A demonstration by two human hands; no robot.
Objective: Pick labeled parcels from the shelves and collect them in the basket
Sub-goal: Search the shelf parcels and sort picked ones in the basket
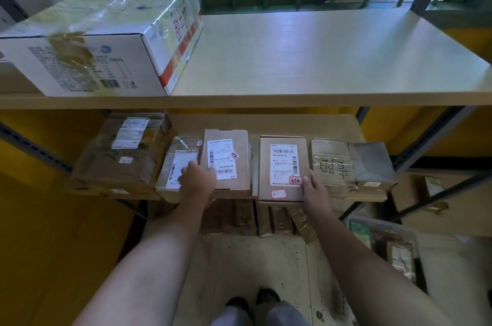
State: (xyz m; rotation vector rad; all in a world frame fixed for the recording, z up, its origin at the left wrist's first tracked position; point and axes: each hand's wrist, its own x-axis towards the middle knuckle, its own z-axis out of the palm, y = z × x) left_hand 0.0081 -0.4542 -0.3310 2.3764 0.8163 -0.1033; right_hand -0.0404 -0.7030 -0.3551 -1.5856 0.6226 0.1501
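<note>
Both hands on shelf parcels
Left hand (198, 179) rests on the taped parcel (177, 166); right hand (314, 187) loosely grips the labelled box (282, 168), unlifted; the basket (386, 248) perhaps holds some.

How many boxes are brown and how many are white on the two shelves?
Brown cardboard boxes on the lower shelf: 5, namely the large taped box, the clear-wrapped box, the middle labelled box, the box with the red stamp and the hand-marked box
White printed carton on the upper shelf: 1
Total: 6
</note>
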